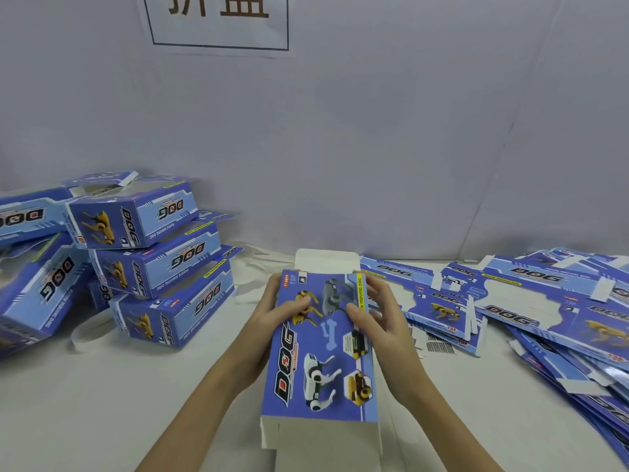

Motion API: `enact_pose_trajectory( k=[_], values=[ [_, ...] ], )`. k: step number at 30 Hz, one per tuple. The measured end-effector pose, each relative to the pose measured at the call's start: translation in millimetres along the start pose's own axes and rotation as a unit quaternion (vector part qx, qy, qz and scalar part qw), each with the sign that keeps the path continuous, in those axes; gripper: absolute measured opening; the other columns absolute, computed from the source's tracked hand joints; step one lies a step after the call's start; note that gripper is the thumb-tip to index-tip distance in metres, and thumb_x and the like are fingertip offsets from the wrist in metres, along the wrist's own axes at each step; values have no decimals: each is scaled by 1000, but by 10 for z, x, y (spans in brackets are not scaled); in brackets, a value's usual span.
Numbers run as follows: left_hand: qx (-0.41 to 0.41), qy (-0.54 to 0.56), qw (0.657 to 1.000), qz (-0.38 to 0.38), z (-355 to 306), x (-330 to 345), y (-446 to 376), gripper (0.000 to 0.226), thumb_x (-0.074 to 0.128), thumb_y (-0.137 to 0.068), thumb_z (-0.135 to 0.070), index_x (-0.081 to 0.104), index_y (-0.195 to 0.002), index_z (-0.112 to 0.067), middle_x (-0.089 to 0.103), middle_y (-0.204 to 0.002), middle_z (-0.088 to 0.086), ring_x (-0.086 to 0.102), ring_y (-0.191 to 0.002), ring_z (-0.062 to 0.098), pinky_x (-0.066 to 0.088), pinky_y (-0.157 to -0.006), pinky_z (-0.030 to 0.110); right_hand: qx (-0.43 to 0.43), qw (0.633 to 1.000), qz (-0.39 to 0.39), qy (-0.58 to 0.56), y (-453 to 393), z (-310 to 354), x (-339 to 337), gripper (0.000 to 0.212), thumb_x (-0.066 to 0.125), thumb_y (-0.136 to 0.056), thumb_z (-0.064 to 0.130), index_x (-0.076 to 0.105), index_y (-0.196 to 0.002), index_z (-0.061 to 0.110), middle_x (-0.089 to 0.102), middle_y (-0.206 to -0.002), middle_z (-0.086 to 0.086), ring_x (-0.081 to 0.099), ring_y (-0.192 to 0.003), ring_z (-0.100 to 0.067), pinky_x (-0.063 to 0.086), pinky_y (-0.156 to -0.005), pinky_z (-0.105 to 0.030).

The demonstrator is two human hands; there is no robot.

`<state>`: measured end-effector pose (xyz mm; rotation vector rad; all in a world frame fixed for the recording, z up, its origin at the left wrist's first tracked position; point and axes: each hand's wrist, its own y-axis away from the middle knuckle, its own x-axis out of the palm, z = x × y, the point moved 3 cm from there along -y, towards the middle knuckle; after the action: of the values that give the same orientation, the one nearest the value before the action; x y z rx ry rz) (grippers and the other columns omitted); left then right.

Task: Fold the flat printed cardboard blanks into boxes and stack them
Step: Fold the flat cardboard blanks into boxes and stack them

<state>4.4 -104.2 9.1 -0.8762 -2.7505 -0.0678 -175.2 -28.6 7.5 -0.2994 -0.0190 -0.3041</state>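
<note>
White tabletop (136, 403) runs up against a plain grey-blue wall (374, 131), and there's a paper sign (218, 22) with big dark characters stuck up top, cut off by the frame edge.

Dead centre, the person's got a half-formed blue box (320, 345) held over the table, printed face up with the "DOG" logo and pics of yellow, grey and white robot dogs. White flaps stick out at both the far end and the near end, so neither end is closed yet. The left hand (272, 318) grips the left long edge, thumb lying across the printed top near the yellow dog. The right hand (377, 321) grips the right long edge the same way, thumb on top, fingers curled round the side. So both hands are clamped on the box.

Off to the left there's a stack of finished boxes (160, 257), three high, tilted a bit, with more folded ones tumbled next to it toward the left edge. On the right, a messy spread of flat blanks (544, 311) overlapping each other, reaching out past the frame.
</note>
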Motion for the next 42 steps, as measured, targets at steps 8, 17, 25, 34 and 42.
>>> enact_pose_trajectory(
  k=[8,17,25,34,42],
  values=[
    [-4,-6,1000,19,-22,32,25,47,85,-71,-44,64,-113,-51,76,-116,10,78,-87,32,63,-67,36,10,999,-22,-27,-10,-73,-7,42,72,-88,41,56,-124,29,71,-125,-12,76,-107,-32,67,-74,-46],
    [78,29,996,-42,-12,44,-26,61,88,-71,-40,51,-118,-50,67,-128,2,77,-92,39,63,-65,38,-19,999,-20,-47,-15,-44,-52,69,75,-88,36,41,-146,53,74,-112,9,75,-110,-18,67,-78,-41],
    [153,-278,943,-99,-118,-84,2,44,66,-86,-64,62,-127,-46,64,-128,-21,65,-119,8,55,-88,24,-71,962,-259,-45,-12,-62,-280,34,78,-91,40,52,-112,36,66,-115,-12,76,-83,-11,59,-60,-24],
    [292,-639,699,-137,0,283,92,132,49,-61,-105,16,-166,-32,26,-161,0,22,-154,20,21,-121,53,-125,974,-190,-25,55,-40,-30,50,85,-85,49,48,-118,45,63,-86,0,64,-76,-10,58,-69,-27],
    [357,-591,714,-120,-164,75,72,114,71,-71,-81,18,-163,-41,26,-156,-4,25,-148,18,28,-121,49,-89,988,-128,-22,86,-5,-37,34,45,-96,69,56,-98,37,62,-106,-5,66,-103,-26,55,-86,-40]
  ],
)
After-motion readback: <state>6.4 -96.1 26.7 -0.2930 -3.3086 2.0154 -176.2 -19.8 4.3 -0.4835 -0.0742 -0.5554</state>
